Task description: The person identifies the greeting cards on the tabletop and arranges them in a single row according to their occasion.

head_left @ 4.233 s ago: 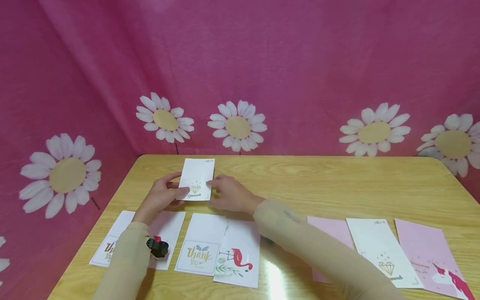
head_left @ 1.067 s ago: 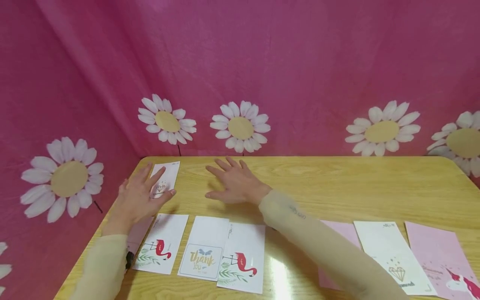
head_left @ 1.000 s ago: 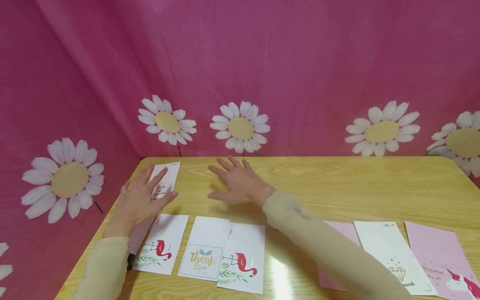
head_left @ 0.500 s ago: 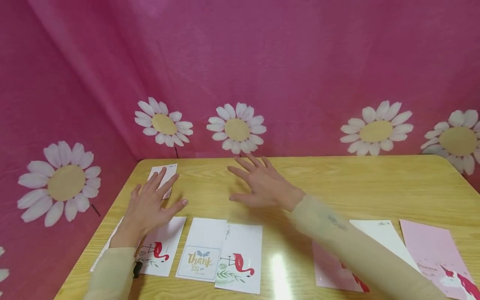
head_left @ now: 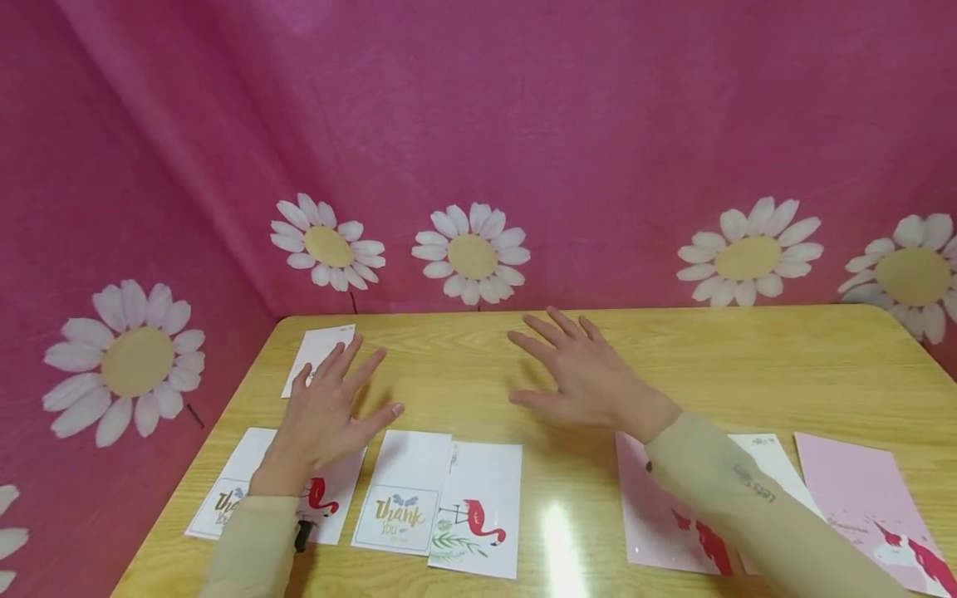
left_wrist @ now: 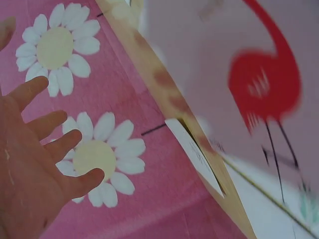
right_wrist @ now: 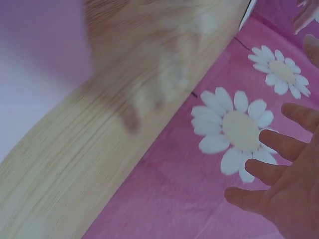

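My left hand (head_left: 325,415) hovers with spread fingers over the left part of the table, its fingertips overlapping the white diamond card (head_left: 317,345) at the back left corner. Nothing is in its grasp; the left wrist view shows the bare palm (left_wrist: 25,174). Farther right, my right hand (head_left: 591,382) is also spread and empty above the wood, as its fingers (right_wrist: 281,144) in the right wrist view confirm. Below the left hand lie a "Thank You" card (head_left: 247,457) and a flamingo card (head_left: 329,490), both partly covered by the left arm.
Another "Thank You" card (head_left: 404,465) and flamingo card (head_left: 486,473) lie front centre, edges overlapping. At right are a pink unicorn card (head_left: 650,515), a white card (head_left: 770,457) mostly under the sleeve, and another pink unicorn card (head_left: 852,482). A pink daisy curtain (head_left: 598,149) hangs behind the table (head_left: 463,374).
Earlier both hands held the diamond card; it then came to lie at the back left corner. Since then both spread hands have shifted right, the right one farther.
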The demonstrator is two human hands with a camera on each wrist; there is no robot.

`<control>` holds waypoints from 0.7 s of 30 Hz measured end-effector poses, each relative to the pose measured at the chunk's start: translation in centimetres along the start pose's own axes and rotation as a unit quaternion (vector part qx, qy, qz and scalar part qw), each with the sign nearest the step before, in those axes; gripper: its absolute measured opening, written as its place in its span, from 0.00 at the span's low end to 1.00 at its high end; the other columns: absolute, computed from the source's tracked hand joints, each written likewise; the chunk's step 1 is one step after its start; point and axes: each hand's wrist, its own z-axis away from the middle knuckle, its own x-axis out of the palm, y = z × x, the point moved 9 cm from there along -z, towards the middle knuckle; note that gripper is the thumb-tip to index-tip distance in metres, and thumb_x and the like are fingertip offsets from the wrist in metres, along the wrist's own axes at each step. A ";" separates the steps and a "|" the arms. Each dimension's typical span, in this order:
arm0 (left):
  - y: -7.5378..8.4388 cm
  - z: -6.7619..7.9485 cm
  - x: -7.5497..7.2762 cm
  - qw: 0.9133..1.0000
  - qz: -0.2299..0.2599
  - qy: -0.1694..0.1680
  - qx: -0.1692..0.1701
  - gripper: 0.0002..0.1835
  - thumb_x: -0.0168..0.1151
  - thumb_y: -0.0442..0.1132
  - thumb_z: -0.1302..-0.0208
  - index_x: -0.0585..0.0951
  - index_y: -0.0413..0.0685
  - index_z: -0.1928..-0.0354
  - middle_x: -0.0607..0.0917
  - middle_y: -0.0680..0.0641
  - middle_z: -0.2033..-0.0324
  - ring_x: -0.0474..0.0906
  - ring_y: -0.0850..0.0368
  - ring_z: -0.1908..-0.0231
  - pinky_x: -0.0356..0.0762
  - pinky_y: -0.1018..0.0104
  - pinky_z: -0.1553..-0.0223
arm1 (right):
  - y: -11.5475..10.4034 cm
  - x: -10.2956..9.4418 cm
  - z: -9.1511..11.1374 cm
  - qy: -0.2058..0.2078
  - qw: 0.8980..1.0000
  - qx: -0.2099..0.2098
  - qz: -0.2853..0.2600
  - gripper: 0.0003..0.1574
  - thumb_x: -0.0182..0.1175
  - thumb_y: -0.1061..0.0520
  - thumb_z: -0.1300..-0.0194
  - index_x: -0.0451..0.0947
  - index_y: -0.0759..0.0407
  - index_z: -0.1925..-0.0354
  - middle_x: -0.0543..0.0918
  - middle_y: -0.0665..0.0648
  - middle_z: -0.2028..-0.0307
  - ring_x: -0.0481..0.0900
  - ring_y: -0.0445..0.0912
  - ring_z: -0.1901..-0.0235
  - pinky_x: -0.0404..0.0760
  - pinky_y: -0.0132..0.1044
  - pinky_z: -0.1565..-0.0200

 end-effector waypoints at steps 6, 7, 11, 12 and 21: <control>1.7 -0.6 0.7 1.000 0.017 -0.010 0.008 0.44 0.57 0.71 0.37 0.62 0.66 0.21 0.55 0.46 0.19 0.48 0.40 0.19 0.46 0.26 0.27 | 1.7 -0.9 1.7 0.012 1.000 0.012 0.017 0.50 0.58 0.26 0.35 0.64 0.47 0.24 0.66 0.60 0.23 0.55 0.65 0.22 0.59 0.72 0.29; 1.9 -0.6 0.8 1.000 0.020 -0.013 0.007 0.44 0.56 0.72 0.37 0.62 0.66 0.21 0.55 0.47 0.19 0.48 0.41 0.19 0.45 0.27 0.26 | 2.0 -1.0 1.9 0.013 1.000 0.016 0.019 0.50 0.59 0.26 0.35 0.64 0.47 0.24 0.66 0.60 0.24 0.56 0.65 0.22 0.59 0.72 0.29; 3.0 -0.8 1.3 0.999 0.025 -0.021 0.013 0.44 0.56 0.72 0.37 0.61 0.68 0.21 0.56 0.47 0.19 0.48 0.41 0.19 0.45 0.28 0.26 | 3.4 -1.4 3.1 0.019 0.999 0.031 0.024 0.50 0.60 0.27 0.35 0.65 0.48 0.24 0.66 0.61 0.24 0.56 0.65 0.22 0.59 0.73 0.30; 3.2 -0.8 1.5 0.999 0.028 -0.020 0.015 0.44 0.57 0.72 0.37 0.62 0.68 0.21 0.57 0.47 0.19 0.49 0.41 0.19 0.46 0.28 0.26 | 3.7 -1.5 3.4 0.021 0.999 0.034 0.026 0.50 0.60 0.27 0.35 0.65 0.48 0.24 0.67 0.61 0.24 0.57 0.66 0.23 0.60 0.74 0.31; 6.0 -1.3 2.3 0.998 0.031 -0.013 0.052 0.44 0.59 0.72 0.39 0.66 0.66 0.23 0.62 0.46 0.21 0.57 0.39 0.22 0.53 0.27 0.29 | 6.0 -2.5 6.4 0.049 0.997 0.046 0.044 0.47 0.63 0.29 0.36 0.70 0.51 0.28 0.75 0.64 0.31 0.67 0.68 0.29 0.71 0.72 0.39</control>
